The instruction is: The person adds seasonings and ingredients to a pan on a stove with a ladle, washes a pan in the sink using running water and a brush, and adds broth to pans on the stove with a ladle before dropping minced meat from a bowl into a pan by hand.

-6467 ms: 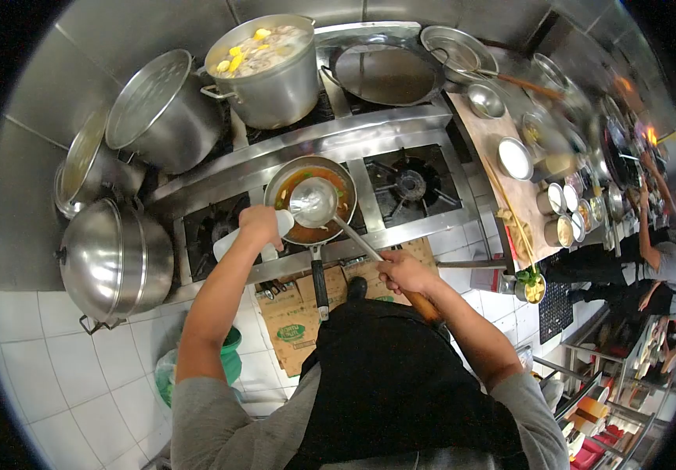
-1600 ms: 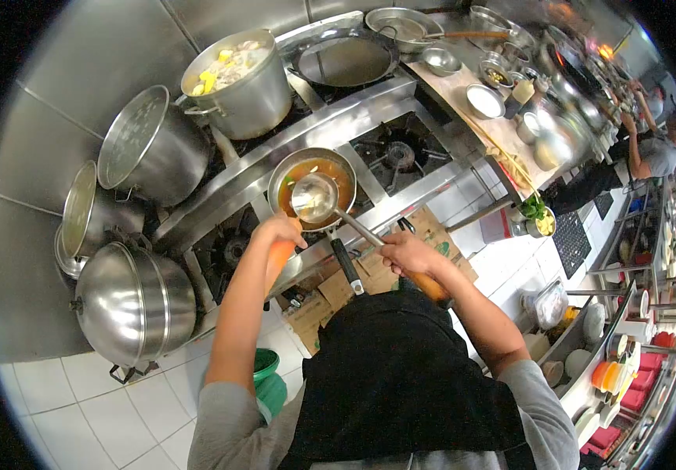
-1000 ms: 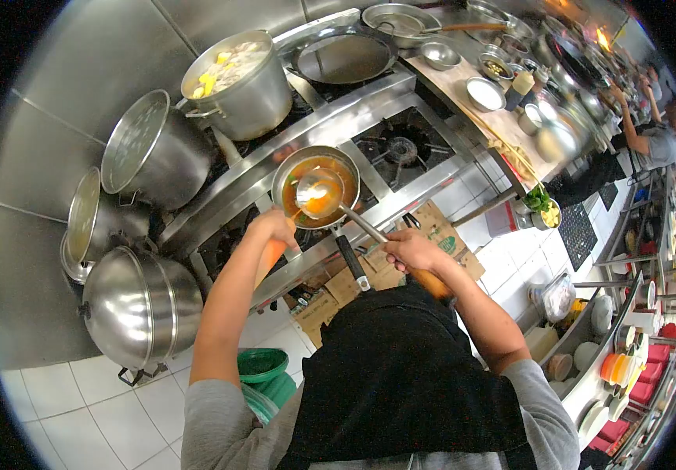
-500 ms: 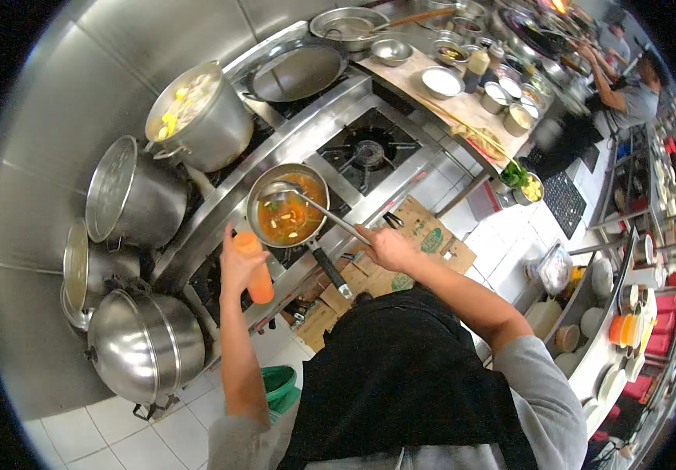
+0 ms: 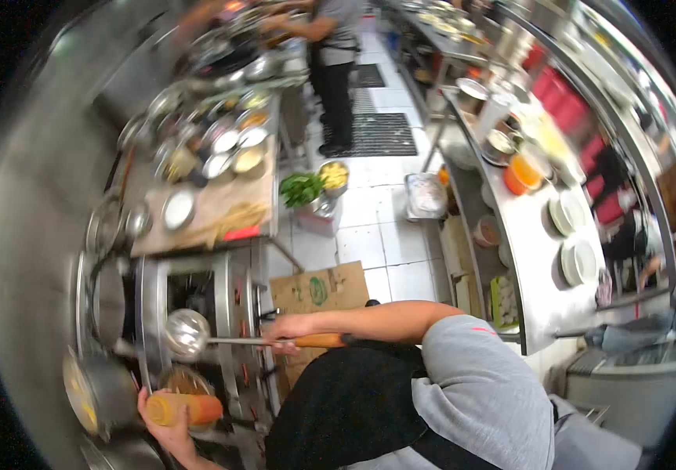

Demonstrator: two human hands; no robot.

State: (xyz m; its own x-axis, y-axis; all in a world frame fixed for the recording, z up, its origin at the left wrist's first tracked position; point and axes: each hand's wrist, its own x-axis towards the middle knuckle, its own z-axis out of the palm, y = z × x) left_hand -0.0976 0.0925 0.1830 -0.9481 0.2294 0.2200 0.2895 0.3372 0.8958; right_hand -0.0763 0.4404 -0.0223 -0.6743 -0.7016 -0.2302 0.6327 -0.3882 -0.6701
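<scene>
My right hand (image 5: 287,329) is closed around the shaft of a metal ladle (image 5: 187,333) with a wooden handle. Its round bowl is over the stove (image 5: 154,301), beside the pan and clear of the food. My left hand (image 5: 169,435) grips an orange squeeze bottle (image 5: 189,410), tilted almost level. Partly behind this bottle sits the pan (image 5: 185,380) of reddish-brown food on a burner; the bottle hides much of it.
A large stockpot (image 5: 103,392) and a wok (image 5: 106,301) line the wall side. Beyond the stove, a prep table (image 5: 220,196) holds several bowls. Bowls stack on the steel counter (image 5: 534,258) at right. Cardboard (image 5: 338,286) covers some floor. Another person (image 5: 334,70) works farther back.
My view has swung right toward the aisle and counter. The ladle has come up out of the pan. The bottle has tipped from near upright to almost level.
</scene>
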